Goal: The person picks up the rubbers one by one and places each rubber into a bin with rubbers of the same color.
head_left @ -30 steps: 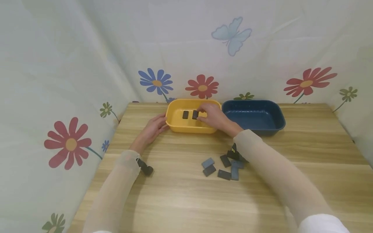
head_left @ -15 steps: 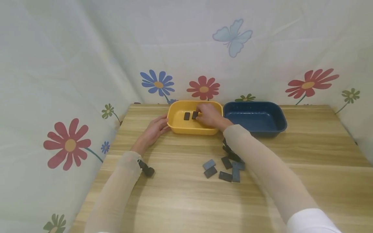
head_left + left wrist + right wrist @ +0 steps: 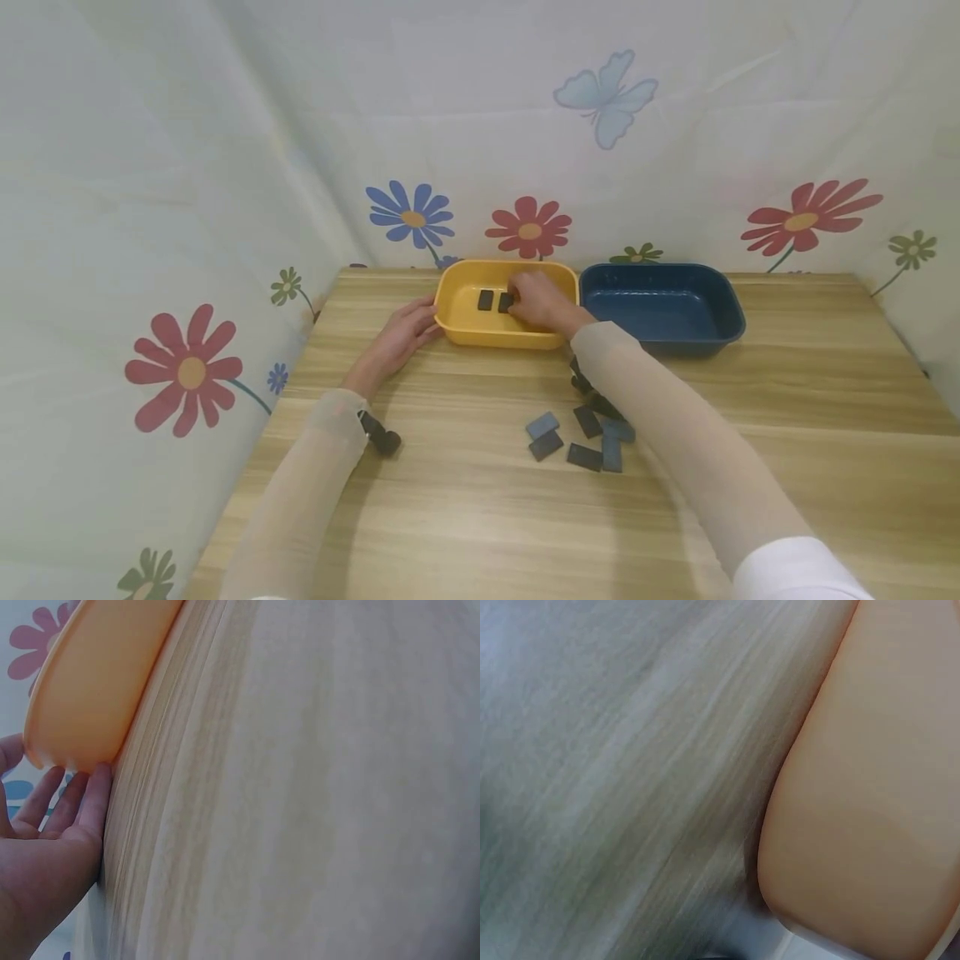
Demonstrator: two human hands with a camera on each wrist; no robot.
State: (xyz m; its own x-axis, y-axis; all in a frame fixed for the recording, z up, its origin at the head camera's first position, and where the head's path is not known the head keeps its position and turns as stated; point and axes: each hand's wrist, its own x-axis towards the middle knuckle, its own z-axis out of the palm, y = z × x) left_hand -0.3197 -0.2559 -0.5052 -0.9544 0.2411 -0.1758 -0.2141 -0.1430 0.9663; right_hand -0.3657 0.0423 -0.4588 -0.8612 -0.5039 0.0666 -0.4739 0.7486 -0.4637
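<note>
In the head view, my right hand (image 3: 538,298) reaches down into the yellow bin (image 3: 502,339), its fingertips bent at a small dark rectangular tile (image 3: 506,302) on the bin floor. A second dark tile (image 3: 486,300) lies just left of that one. The fingers hide part of the held tile. My left hand (image 3: 402,335) rests at the bin's left end. In the left wrist view, the fairly straight fingers (image 3: 94,799) touch the bin's end wall (image 3: 90,705), with the thumb near the rim. Only the bin's outer wall (image 3: 870,795) shows in the right wrist view, not the hand.
A dark blue bin (image 3: 663,344) stands right against the yellow one. Several loose tiles (image 3: 585,456), dark and blue-grey, lie on the wooden table (image 3: 465,500) beside my right forearm. A flowered cloth (image 3: 675,167) hangs behind the table.
My right hand has shifted slightly with the tile, lowering it to the bin floor beside the other one. The left hand stays at the bin's end. The head view has shifted a little.
</note>
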